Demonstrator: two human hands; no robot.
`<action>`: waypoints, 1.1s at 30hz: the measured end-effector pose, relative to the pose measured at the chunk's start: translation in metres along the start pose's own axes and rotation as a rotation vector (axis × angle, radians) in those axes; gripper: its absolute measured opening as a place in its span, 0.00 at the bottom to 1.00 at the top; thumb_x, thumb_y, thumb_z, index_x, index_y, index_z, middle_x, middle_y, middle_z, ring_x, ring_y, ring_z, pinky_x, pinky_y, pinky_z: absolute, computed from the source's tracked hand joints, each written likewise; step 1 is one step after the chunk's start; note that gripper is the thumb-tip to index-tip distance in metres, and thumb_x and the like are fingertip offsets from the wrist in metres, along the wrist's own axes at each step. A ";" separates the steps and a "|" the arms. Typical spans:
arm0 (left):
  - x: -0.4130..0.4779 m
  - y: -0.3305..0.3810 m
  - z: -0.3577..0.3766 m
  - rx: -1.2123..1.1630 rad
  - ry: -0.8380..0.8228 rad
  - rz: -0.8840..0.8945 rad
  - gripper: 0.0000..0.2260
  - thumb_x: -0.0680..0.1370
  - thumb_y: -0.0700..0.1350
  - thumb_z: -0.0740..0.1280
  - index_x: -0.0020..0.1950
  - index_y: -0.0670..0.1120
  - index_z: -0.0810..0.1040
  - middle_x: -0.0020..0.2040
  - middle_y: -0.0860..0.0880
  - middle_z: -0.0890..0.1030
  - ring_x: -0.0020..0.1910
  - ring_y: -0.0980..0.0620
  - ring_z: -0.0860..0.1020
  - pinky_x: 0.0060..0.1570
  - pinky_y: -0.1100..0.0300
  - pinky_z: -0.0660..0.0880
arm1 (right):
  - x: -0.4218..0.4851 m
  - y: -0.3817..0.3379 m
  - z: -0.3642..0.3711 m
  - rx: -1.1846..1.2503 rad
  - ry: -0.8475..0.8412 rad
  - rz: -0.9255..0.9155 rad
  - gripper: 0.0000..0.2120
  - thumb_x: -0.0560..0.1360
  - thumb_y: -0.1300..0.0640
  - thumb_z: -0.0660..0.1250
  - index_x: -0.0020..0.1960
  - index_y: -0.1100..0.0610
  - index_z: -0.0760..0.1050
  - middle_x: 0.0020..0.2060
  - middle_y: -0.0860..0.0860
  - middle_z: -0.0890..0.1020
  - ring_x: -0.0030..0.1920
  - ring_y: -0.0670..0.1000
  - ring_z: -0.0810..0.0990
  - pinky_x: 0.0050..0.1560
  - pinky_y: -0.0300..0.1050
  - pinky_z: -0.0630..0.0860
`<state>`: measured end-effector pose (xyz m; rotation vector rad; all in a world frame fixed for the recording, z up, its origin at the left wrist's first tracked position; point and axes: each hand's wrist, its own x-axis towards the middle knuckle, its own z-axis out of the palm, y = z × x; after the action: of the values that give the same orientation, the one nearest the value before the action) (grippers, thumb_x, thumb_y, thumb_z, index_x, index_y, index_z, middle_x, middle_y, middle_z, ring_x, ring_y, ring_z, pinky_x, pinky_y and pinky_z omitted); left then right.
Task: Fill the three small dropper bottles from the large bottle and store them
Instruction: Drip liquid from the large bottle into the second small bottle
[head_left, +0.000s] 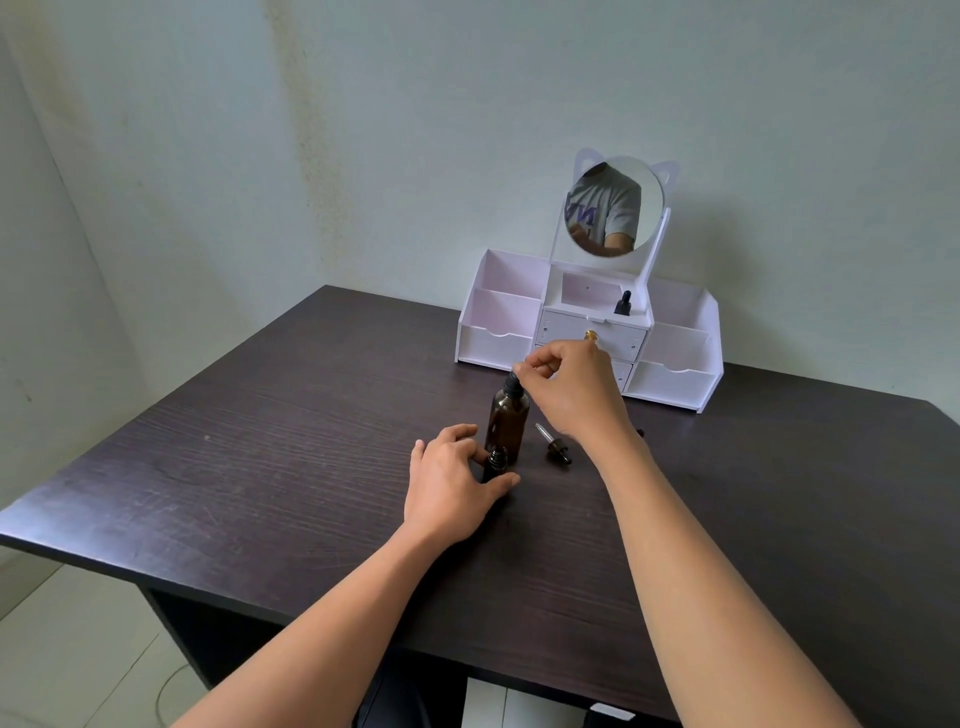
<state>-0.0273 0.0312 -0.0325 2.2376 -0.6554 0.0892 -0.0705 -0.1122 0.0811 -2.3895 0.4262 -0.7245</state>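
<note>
The dark wood-grain table holds it all. At the back stands the white plastic organizer w/ a round cat-ear mirror; one small dark dropper bottle already sits in its middle top box. Next, the big brown glass bottle stands upright near the table's middle. The right hand pinches the black dropper top at its neck. The left hand curls round an open little dark bottle, just in front of the big one. A loose glass dropper w/ black cap lies beside them.

What could go wrong: a hard tug on the top may tip the big bottle & spill. The little mouth is tiny, so drops may miss. The loose dropper may roll off.
</note>
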 end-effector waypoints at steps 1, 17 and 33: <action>0.000 0.000 0.000 0.001 0.000 0.000 0.16 0.70 0.63 0.74 0.49 0.53 0.83 0.71 0.55 0.71 0.70 0.55 0.69 0.76 0.46 0.51 | 0.001 0.000 0.001 -0.004 0.004 -0.006 0.06 0.77 0.53 0.71 0.48 0.56 0.82 0.35 0.45 0.80 0.36 0.41 0.77 0.39 0.26 0.67; 0.000 0.001 -0.001 0.010 -0.009 -0.012 0.16 0.70 0.63 0.73 0.49 0.53 0.82 0.72 0.55 0.70 0.71 0.55 0.68 0.76 0.45 0.50 | 0.002 -0.002 0.006 -0.002 -0.002 -0.036 0.06 0.77 0.55 0.71 0.50 0.58 0.83 0.37 0.49 0.83 0.38 0.45 0.80 0.44 0.40 0.77; 0.001 0.002 -0.001 0.006 -0.009 -0.015 0.16 0.70 0.63 0.74 0.48 0.53 0.82 0.72 0.55 0.70 0.71 0.55 0.67 0.76 0.46 0.50 | 0.003 0.002 0.008 0.002 0.027 -0.049 0.06 0.77 0.56 0.70 0.50 0.57 0.82 0.31 0.44 0.78 0.34 0.41 0.77 0.42 0.40 0.76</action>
<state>-0.0276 0.0302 -0.0306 2.2494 -0.6435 0.0735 -0.0636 -0.1113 0.0755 -2.3984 0.3794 -0.7789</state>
